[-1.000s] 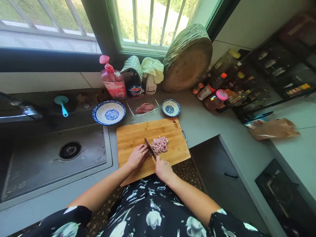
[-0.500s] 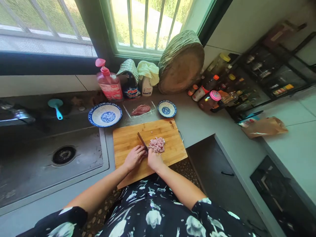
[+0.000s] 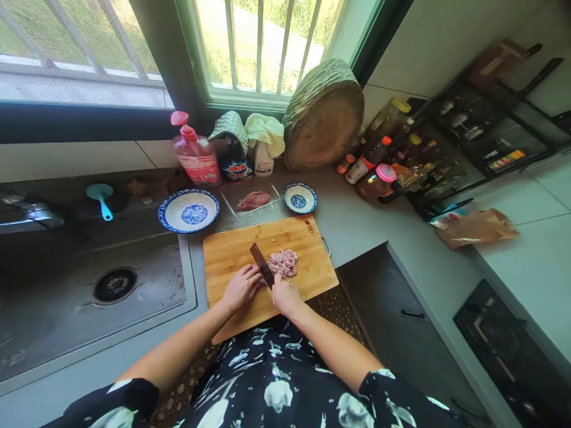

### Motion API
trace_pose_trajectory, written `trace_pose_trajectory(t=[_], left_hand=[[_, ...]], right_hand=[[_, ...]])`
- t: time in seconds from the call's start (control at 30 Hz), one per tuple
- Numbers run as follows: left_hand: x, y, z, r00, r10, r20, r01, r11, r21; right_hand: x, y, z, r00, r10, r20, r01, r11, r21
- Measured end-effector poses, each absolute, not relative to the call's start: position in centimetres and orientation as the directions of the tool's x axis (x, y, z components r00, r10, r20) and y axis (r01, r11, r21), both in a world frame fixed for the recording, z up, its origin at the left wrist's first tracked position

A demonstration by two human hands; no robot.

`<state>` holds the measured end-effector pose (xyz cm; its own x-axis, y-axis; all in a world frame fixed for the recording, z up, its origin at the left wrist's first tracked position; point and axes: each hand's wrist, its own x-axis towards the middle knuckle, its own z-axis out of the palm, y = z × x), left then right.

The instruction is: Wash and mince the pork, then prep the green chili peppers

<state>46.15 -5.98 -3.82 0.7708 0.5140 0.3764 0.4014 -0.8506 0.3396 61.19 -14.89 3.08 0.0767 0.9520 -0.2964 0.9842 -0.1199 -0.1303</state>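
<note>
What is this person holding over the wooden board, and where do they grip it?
The right hand holds a dark-bladed kitchen knife by its handle, hidden inside the fist. The left hand holds nothing; it rests on the bamboo cutting board.

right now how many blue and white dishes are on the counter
2. The larger plate sits by the sink's edge, behind the cutting board's left corner. The smaller bowl sits behind the board's right corner. A clear tray of meat lies between them. None looks hidden.
</note>
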Motion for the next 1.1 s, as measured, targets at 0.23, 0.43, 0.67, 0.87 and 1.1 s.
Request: trace_pose_trajectory(t=[0.23, 0.43, 0.67, 0.87, 1.1], left_hand=[[46.1, -5.9, -4.0, 0.771, 0.5, 0.395, 0.381, -0.858, 0.344], [45.7, -6.2, -3.7, 0.779, 0.498, 0.38, 0.401, -0.863, 0.308], [45.7, -6.3, -4.0, 0.76, 0.521, 0.389, 0.4, -0.846, 0.352], [45.6, -6.5, -4.0, 0.738, 0.518, 0.433, 0.385, -0.85, 0.359], [45.1, -6.0, -5.2, 0.737, 0.511, 0.442, 0.36, -0.851, 0.384]], right_hand=[[60.9, -16.8, 2.8, 0.118, 0.929, -0.35, 0.978, -0.171, -0.123], [58.7, -11.1, 2.3, 0.128, 0.951, -0.283, 0.969, -0.181, -0.17], [61.8, -13.8, 2.9, 0.184, 0.928, -0.323, 0.964, -0.235, -0.127], [61.9, -13.7, 3.9, 0.239, 0.935, -0.263, 0.953, -0.277, -0.12], [59.3, -14.6, 1.8, 0.176, 0.937, -0.301, 0.968, -0.22, -0.118]])
